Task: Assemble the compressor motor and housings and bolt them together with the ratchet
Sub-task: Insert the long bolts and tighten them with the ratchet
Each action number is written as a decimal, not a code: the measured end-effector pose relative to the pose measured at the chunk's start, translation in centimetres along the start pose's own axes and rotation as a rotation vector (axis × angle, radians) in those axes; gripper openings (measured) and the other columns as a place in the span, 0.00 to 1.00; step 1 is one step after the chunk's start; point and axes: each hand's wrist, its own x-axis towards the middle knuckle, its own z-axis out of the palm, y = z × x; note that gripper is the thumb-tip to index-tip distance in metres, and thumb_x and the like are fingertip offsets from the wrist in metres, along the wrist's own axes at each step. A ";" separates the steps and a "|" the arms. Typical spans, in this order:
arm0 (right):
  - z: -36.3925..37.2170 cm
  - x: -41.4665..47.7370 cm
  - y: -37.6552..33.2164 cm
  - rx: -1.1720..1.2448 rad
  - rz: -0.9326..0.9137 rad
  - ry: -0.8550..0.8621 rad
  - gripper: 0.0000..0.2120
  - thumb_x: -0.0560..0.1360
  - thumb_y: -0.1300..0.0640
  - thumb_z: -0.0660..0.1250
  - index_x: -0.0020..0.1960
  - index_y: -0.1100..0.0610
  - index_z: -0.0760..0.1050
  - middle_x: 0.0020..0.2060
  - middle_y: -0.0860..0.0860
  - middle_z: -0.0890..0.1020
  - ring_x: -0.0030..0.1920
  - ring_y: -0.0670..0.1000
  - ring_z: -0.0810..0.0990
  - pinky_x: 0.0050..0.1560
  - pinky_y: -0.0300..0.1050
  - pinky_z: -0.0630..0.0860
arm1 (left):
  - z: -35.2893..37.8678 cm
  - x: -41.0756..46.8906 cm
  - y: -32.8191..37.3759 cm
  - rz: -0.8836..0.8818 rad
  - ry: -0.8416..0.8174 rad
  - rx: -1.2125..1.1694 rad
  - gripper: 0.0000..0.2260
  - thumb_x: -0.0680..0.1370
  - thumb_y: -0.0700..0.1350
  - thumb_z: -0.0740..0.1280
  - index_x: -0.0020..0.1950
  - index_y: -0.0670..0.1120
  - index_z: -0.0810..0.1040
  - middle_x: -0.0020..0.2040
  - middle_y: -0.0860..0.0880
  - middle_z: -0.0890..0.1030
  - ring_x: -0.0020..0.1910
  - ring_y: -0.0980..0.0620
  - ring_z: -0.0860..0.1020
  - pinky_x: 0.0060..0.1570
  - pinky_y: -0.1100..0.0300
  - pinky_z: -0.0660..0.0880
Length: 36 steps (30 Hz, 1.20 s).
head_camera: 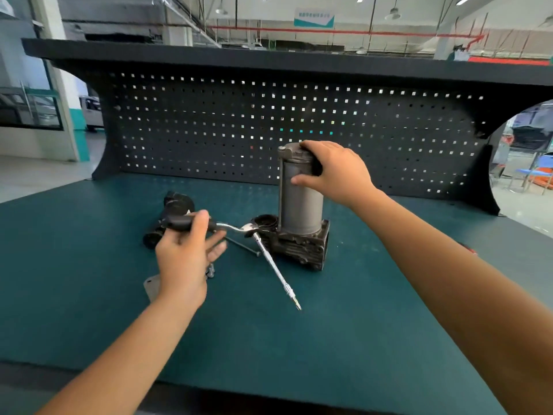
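Note:
A grey cylindrical compressor motor (300,205) stands upright on a dark finned housing (302,244) in the middle of the green bench. My right hand (335,170) grips the motor's top end. My left hand (182,256) holds the black handle of the ratchet (239,226), thumb over the grip and fingers loosely spread. The ratchet's long chrome extension (276,269) slants down toward me, its tip just above the mat. A second black housing part (172,215) lies behind my left hand. A long bolt (242,246) lies on the mat beside the housing.
Short bolts (211,271) and a flat grey plate (152,287) lie under my left wrist. A black pegboard (269,130) with a shelf above closes the back of the bench. The green mat (299,339) runs to the front edge.

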 end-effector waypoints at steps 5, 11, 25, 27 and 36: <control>0.4 0.0 -0.1 0.027 0.012 0.027 0.31 0.71 0.42 0.69 0.69 0.55 0.68 0.65 0.50 0.75 0.67 0.52 0.69 0.63 0.50 0.63 | -2.5 -0.7 -3.4 -0.116 -0.161 0.285 0.06 0.75 0.38 0.68 0.43 0.48 0.77 0.43 0.49 0.80 0.49 0.47 0.80 0.38 0.64 0.77; 0.1 0.2 0.0 0.127 0.043 0.039 0.32 0.69 0.44 0.72 0.68 0.54 0.70 0.64 0.50 0.75 0.66 0.52 0.69 0.64 0.53 0.67 | -4.6 -2.1 -2.2 0.480 -0.755 1.159 0.08 0.72 0.48 0.72 0.48 0.54 0.76 0.50 0.60 0.73 0.50 0.63 0.73 0.50 0.75 0.65; 0.4 -0.1 0.2 0.190 0.064 0.059 0.31 0.68 0.45 0.73 0.68 0.53 0.70 0.66 0.48 0.73 0.67 0.50 0.67 0.63 0.45 0.65 | 5.7 4.1 -3.0 0.455 -0.565 1.011 0.06 0.73 0.44 0.71 0.47 0.44 0.84 0.41 0.53 0.77 0.43 0.53 0.77 0.48 0.61 0.71; 0.3 -0.1 0.3 0.192 0.065 0.053 0.31 0.68 0.45 0.73 0.68 0.53 0.70 0.66 0.48 0.73 0.67 0.49 0.67 0.63 0.46 0.65 | 7.2 5.1 -3.4 0.448 -0.557 1.060 0.05 0.73 0.46 0.71 0.43 0.45 0.84 0.35 0.56 0.76 0.43 0.52 0.77 0.45 0.60 0.71; 0.4 0.0 0.3 0.212 0.061 0.049 0.32 0.68 0.45 0.73 0.68 0.53 0.70 0.67 0.48 0.73 0.68 0.48 0.66 0.63 0.42 0.63 | 7.2 6.5 -4.2 0.425 -0.566 1.097 0.06 0.74 0.43 0.70 0.47 0.42 0.81 0.43 0.48 0.81 0.46 0.51 0.78 0.48 0.58 0.73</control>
